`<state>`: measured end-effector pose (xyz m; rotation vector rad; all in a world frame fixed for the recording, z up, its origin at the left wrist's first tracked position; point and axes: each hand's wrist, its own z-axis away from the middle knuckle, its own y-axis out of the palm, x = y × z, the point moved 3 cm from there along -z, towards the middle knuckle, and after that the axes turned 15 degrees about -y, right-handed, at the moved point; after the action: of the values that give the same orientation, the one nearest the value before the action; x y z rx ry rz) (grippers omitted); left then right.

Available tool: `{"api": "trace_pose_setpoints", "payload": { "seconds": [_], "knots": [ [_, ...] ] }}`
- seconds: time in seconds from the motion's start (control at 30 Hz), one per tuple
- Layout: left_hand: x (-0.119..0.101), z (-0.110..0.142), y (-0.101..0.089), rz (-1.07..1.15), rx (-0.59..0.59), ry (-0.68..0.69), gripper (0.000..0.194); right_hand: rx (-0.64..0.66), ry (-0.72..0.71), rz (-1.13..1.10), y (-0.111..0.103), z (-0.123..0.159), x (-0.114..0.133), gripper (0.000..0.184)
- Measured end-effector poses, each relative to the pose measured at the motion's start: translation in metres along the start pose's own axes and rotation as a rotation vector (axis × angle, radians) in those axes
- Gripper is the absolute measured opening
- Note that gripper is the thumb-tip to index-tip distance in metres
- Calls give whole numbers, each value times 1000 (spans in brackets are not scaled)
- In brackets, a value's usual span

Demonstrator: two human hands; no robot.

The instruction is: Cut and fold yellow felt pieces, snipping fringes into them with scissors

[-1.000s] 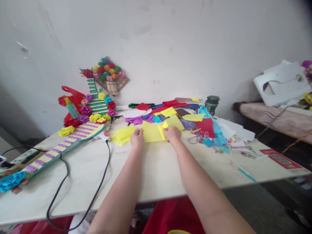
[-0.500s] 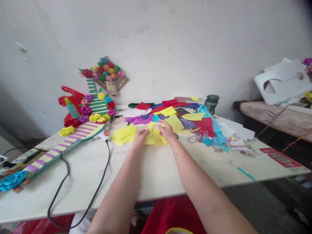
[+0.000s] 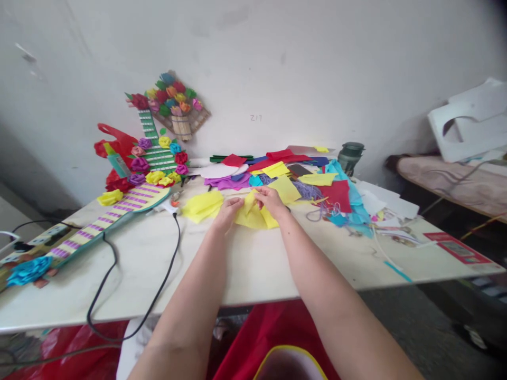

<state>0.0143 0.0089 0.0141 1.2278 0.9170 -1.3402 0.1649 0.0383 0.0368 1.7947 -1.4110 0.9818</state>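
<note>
A sheet of yellow crepe paper (image 3: 255, 218) is bunched between my two hands over the table's middle. My left hand (image 3: 228, 211) is closed on its left side, fingertips partly hidden by the paper. From the right, my right hand (image 3: 270, 201) pinches a gathered fold near the upper edge. Left of my left hand lies a stack of yellow paper pieces (image 3: 201, 206). Another flat yellow piece (image 3: 285, 189) rests just beyond my right hand.
Purple paper (image 3: 229, 182), red paper (image 3: 337, 196) and blue paper (image 3: 358, 208) lie piled at the back. A dark green jar (image 3: 350, 157) stands behind them. At left are a flower-decorated guitar shape (image 3: 119, 211), a glue bottle (image 3: 117, 160) and a black cord (image 3: 174, 253).
The yellow paper was spread flat between both hands and is now gathered and creased. My hands have drawn closer together. The view has tilted downward slightly.
</note>
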Motion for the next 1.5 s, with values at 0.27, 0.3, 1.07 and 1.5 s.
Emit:
{"api": "trace_pose_setpoints", "payload": {
  "seconds": [0.27, 0.3, 1.07, 1.5],
  "knots": [
    [-1, 2, 0, 26, 49, -17, 31, 7, 42, -126, -3, 3, 2, 34],
    [-2, 2, 0, 33, 46, -20, 31, 6, 43, -118, -3, 3, 2, 33],
    [-23, 15, 14, -978, -600, 415, 35, -269, -167, 390, -1, -4, -13, 30],
    [-13, 3, -8, -345, -330, 122, 35, -270, -95, 282, 9, 5, -2, 30]
  ]
}}
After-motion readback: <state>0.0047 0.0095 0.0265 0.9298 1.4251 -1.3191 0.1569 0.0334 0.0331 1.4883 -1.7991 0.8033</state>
